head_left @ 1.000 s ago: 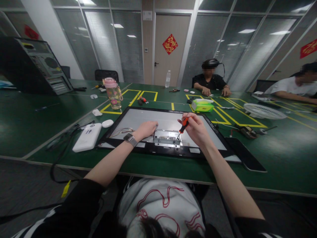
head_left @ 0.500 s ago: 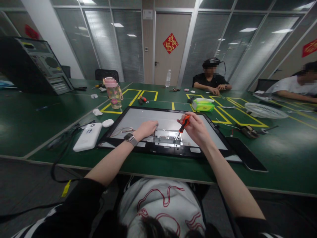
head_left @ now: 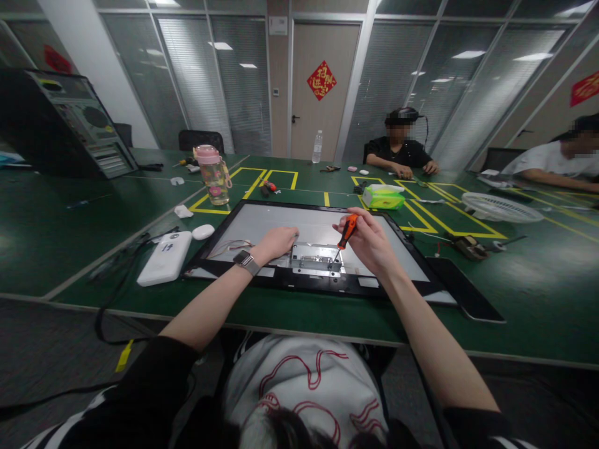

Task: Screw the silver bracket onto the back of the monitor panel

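A large flat panel [head_left: 309,219] with a black frame lies on the green table in front of me. On its near part sits a silver metal bracket [head_left: 309,269]. My right hand [head_left: 372,240] grips an orange and black screwdriver [head_left: 347,232], tilted, its tip down at the bracket's right side. My left hand [head_left: 277,243], with a watch on the wrist, rests at the bracket's upper left edge; its fingertips are largely hidden. Thin wires [head_left: 230,247] lie on the panel left of that hand.
Left of the panel are a white power bank [head_left: 165,259], a white case [head_left: 203,232] and a pink-lidded bottle [head_left: 214,178]. A black phone-like slab [head_left: 465,290] lies right. Beyond are a green tissue pack [head_left: 384,197], a white fan grille [head_left: 500,207] and two people.
The screwdriver handle has shifted very slightly in my right hand. Across the table, a person's hands have moved apart. My left hand looks the same.
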The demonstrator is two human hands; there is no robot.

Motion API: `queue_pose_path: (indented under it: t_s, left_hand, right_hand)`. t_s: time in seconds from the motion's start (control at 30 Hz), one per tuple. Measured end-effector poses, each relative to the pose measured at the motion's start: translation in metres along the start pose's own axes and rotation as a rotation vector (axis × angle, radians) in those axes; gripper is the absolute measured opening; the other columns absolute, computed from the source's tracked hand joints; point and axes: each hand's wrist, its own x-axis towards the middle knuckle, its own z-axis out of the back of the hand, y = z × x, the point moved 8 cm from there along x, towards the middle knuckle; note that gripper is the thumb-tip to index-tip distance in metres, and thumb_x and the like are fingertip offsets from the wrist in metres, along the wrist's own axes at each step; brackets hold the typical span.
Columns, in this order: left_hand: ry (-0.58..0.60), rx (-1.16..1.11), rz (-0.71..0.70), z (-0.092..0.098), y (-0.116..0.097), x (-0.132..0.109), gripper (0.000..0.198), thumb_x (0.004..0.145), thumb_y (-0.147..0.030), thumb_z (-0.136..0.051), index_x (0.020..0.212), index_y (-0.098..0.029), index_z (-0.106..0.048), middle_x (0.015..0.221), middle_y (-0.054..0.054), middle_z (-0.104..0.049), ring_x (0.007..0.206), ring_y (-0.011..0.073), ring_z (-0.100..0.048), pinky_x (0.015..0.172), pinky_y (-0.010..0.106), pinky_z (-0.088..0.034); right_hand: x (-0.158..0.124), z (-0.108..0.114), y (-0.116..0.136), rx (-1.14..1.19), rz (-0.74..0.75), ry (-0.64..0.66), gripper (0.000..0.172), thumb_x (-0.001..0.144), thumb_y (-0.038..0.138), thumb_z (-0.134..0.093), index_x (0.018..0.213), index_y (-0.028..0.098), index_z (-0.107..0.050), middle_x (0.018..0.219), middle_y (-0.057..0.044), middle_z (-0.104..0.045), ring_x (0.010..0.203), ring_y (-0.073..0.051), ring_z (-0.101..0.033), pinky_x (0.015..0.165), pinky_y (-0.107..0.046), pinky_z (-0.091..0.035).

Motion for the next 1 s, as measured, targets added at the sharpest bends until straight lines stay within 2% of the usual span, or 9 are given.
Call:
queue_pose_path:
  t_s: [0.2, 0.4, 0.5, 0.63, 0.7, 0.83, 1.0]
  left_hand:
    - [-0.002, -0.004, 0.001, -0.0004, 0.0001, 0.0002, 0.031, 0.095, -0.021, -0.038, 0.115, -0.017, -0.062, 0.104, 0.012, -0.071, 0.092, 0.0242, -0.067, 0.078, 0.031, -0.050]
    - [0.002, -0.007, 0.004, -0.0003, 0.0002, -0.0003, 0.031, 0.095, -0.021, -0.038, 0.115, -0.016, -0.061, 0.102, 0.012, -0.071, 0.092, 0.0245, -0.067, 0.078, 0.032, -0.049]
    - [0.002, -0.008, 0.000, -0.0001, 0.0001, 0.0001, 0.031, 0.096, -0.022, -0.038, 0.115, -0.017, -0.061, 0.103, 0.012, -0.071, 0.092, 0.0245, -0.067, 0.079, 0.032, -0.049]
    - [0.005, -0.006, -0.001, -0.0006, 0.0004, 0.0005, 0.030, 0.096, -0.022, -0.038, 0.115, -0.017, -0.061, 0.105, 0.011, -0.071, 0.094, 0.0238, -0.067, 0.080, 0.031, -0.049]
    - [0.009, -0.008, -0.002, -0.0009, 0.0002, 0.0004, 0.031, 0.096, -0.022, -0.037, 0.115, -0.017, -0.061, 0.105, 0.011, -0.071, 0.094, 0.0237, -0.067, 0.080, 0.031, -0.049]
    - [0.010, -0.006, 0.002, -0.0011, 0.0006, 0.0005, 0.032, 0.095, -0.021, -0.037, 0.115, -0.017, -0.061, 0.106, 0.012, -0.070, 0.094, 0.0245, -0.067, 0.079, 0.032, -0.049]
    - [0.009, -0.008, 0.001, -0.0009, 0.0004, 0.0007, 0.031, 0.095, -0.021, -0.039, 0.115, -0.017, -0.061, 0.105, 0.012, -0.071, 0.094, 0.0240, -0.067, 0.079, 0.031, -0.049]
  right_hand:
    - [-0.0004, 0.0005, 0.0034, -0.003, 0.040, -0.024, 0.019, 0.074, 0.045, -0.075, 0.080, 0.028, -0.069, 0.089, 0.001, -0.064, 0.085, -0.016, -0.060, 0.098, -0.042, -0.048]
    - [-0.0010, -0.0028, 0.0022, 0.009, 0.012, 0.006, 0.020, 0.079, 0.043, -0.071, 0.094, 0.030, -0.069, 0.080, 0.001, -0.064, 0.078, -0.016, -0.061, 0.097, -0.045, -0.047]
    - [-0.0009, -0.0040, 0.0029, 0.026, 0.015, -0.003, 0.016, 0.081, 0.043, -0.069, 0.089, 0.029, -0.069, 0.082, 0.001, -0.065, 0.079, -0.016, -0.061, 0.098, -0.044, -0.046]
    - [-0.0001, -0.0007, 0.0028, -0.010, 0.035, -0.026, 0.018, 0.073, 0.043, -0.077, 0.082, 0.029, -0.070, 0.087, 0.001, -0.064, 0.083, -0.015, -0.060, 0.098, -0.042, -0.047]
    - [-0.0001, 0.0007, 0.0017, -0.024, 0.032, -0.026, 0.019, 0.072, 0.043, -0.078, 0.084, 0.030, -0.071, 0.085, 0.001, -0.064, 0.082, -0.016, -0.060, 0.097, -0.042, -0.048]
    - [-0.0016, -0.0028, 0.0012, -0.022, 0.016, 0.008, 0.021, 0.079, 0.044, -0.070, 0.095, 0.029, -0.069, 0.083, 0.000, -0.066, 0.084, -0.018, -0.063, 0.092, -0.043, -0.050]
    - [-0.0024, -0.0048, 0.0015, -0.042, -0.005, -0.002, 0.023, 0.080, 0.049, -0.067, 0.091, 0.029, -0.067, 0.086, -0.001, -0.066, 0.085, -0.019, -0.063, 0.096, -0.045, -0.049]
